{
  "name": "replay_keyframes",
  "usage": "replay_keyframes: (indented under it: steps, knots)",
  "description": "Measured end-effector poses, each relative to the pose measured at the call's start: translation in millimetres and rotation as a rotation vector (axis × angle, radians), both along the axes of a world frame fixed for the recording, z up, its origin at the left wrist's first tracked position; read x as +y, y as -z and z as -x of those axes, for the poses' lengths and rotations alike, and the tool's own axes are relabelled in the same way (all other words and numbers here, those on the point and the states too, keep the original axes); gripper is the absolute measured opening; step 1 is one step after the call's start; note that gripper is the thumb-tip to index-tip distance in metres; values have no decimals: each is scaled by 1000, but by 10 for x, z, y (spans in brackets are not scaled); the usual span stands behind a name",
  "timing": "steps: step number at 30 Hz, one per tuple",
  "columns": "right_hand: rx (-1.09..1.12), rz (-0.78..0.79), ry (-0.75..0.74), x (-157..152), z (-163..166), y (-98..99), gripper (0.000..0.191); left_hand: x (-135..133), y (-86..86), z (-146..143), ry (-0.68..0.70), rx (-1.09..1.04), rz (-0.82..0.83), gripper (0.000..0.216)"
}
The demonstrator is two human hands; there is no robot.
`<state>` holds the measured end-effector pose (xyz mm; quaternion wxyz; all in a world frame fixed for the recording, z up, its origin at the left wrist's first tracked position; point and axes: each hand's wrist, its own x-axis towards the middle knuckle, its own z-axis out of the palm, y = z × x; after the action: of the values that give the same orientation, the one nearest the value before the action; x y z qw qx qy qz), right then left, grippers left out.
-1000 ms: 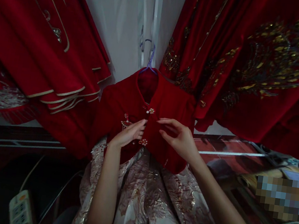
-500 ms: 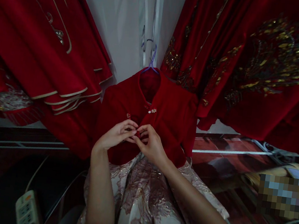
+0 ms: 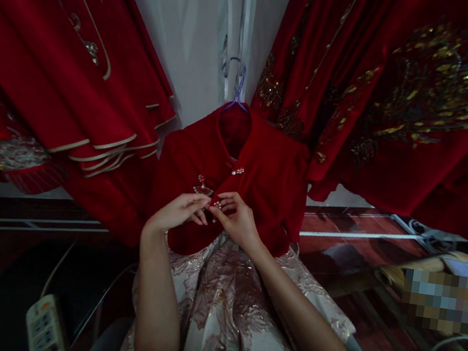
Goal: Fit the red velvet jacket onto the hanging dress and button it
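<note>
Fastening the jacket's middle clasp

Left hand (image 3: pixel 176 214) and right hand (image 3: pixel 236 219) pinch the clasp (image 3: pixel 216 204) on the hanging red jacket (image 3: pixel 267 186); better to keep both front edges aligned and taut, avoiding the brooch (image 3: pixel 203 186).

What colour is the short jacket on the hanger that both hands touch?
The jacket is deep red velvet; the head view shows it best.
</note>
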<state>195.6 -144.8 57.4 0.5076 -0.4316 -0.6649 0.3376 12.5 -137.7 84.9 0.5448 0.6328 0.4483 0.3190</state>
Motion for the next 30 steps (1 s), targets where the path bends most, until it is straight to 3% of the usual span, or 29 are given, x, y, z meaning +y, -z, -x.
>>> replay_keyframes:
  steps: [2, 7, 12, 20, 30]
  knots:
    - [28, -4, 2, 30, 10, -19, 30, 25, 1, 16, -53, -3, -53, 34]
    - [96, -7, -22, 257, 42, -65, 27, 98, 23, 117, -388, -25, -323, 31]
    - [98, -25, -97, 425, 91, -111, 20, 134, 56, 87, -338, -98, -287, 35]
    - [51, -92, -96, 406, 155, -186, 7, 178, 88, 8, -366, -169, -279, 35]
    - [-84, -224, 49, 442, 241, -217, 12, 210, 116, -42, -420, -216, -311, 38]
